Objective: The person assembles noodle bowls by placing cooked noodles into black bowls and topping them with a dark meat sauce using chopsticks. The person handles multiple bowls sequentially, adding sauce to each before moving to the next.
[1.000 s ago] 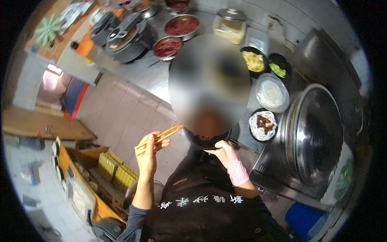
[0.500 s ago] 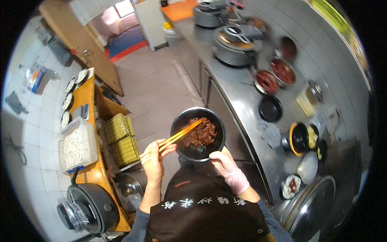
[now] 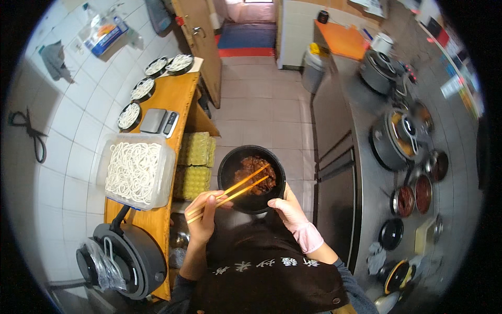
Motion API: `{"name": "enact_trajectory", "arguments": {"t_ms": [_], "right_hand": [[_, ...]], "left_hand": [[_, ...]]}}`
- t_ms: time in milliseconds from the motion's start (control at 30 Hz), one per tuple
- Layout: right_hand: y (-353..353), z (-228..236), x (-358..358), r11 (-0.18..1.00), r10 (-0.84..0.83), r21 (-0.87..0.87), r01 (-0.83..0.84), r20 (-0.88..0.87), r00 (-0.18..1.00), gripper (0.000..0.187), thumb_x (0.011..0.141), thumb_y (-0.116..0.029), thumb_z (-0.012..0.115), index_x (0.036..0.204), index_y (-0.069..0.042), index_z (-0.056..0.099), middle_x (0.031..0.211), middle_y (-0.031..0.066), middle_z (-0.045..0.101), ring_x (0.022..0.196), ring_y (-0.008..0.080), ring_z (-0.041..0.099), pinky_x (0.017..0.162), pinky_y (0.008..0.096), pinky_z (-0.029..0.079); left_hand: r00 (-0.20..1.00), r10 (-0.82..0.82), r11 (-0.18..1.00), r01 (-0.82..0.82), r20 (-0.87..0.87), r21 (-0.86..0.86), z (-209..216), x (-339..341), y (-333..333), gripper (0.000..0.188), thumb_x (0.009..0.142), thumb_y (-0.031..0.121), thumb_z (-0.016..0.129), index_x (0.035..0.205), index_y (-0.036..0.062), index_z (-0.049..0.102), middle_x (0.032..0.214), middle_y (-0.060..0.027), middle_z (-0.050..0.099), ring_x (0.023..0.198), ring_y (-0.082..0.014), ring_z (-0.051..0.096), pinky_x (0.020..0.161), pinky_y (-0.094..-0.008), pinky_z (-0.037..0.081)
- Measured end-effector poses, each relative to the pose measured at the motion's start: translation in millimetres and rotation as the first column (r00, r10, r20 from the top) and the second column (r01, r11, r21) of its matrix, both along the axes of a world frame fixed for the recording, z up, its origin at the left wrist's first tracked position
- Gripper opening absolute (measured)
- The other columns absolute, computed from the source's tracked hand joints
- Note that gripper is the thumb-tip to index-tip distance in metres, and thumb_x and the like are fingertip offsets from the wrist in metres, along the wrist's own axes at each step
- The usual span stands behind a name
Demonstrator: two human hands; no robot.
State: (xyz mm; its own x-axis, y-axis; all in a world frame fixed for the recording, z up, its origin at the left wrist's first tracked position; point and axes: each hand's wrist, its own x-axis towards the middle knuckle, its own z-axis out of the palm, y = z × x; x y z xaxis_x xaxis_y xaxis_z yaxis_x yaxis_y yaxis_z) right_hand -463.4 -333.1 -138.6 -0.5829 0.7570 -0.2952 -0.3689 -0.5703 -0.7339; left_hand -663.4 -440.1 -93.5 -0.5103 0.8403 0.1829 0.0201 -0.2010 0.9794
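Note:
In front of my body my right hand [image 3: 290, 210] grips the near right side of a round black bowl [image 3: 225, 183], thumb over the rim. A pink band circles that wrist. Dark reddish-brown food [image 3: 250, 168] in sauce lies in the bowl. My left hand [image 3: 204, 212] is closed around a pair of yellow chopsticks [image 3: 236, 194]. Their tips are slightly apart and reach into the food. What the fingers under the bowl do is hidden.
On the left, a wooden table [image 3: 180, 152] bears a plastic tub of white noodles [image 3: 133, 170], a scale [image 3: 159, 122], several noodle bowls and a dark pot [image 3: 138, 256]. Egg trays [image 3: 194, 180] sit below it. Along the right runs a steel counter [image 3: 361, 141] with pots, red sauce bowls and containers.
My view has swung left, so the noodle table shows more fully and the counter has shifted right. The chopstick tips are wider apart in the food; both hands keep their holds.

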Motion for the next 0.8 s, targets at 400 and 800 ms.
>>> {"name": "enact_trajectory", "arguments": {"t_ms": [400, 800], "right_hand": [[219, -12, -101, 0.904, 0.424, 0.037, -0.426, 0.057, 0.904, 0.090, 0.075, 0.006, 0.064, 0.152, -0.004, 0.018, 0.134, 0.0094, 0.050, 0.122, 0.0182, 0.048, 0.103, 0.0299, 0.039], [390, 12, -190, 0.732, 0.681, -0.020, -0.681, 0.057, 0.730, 0.080, 0.074, -0.004, 0.066, 0.147, -0.004, 0.032, 0.135, 0.0101, 0.047, 0.121, 0.0226, 0.048, 0.104, 0.0347, 0.040]], "left_hand": [[0.937, 0.308, 0.943, -0.324, -0.162, -0.082, 29, -60, 142, 0.025, 0.100, 0.011, 0.049, 0.100, -0.0087, 0.065, 0.087, -0.0150, 0.066, 0.069, -0.0189, 0.066, 0.066, -0.0291, 0.054], [0.613, 0.719, 0.650, -0.760, 0.327, -0.003, 45, -113, 259, 0.036, 0.102, 0.023, 0.049, 0.097, -0.0099, 0.061, 0.082, -0.0209, 0.068, 0.065, -0.0273, 0.070, 0.061, -0.0321, 0.060]]}}
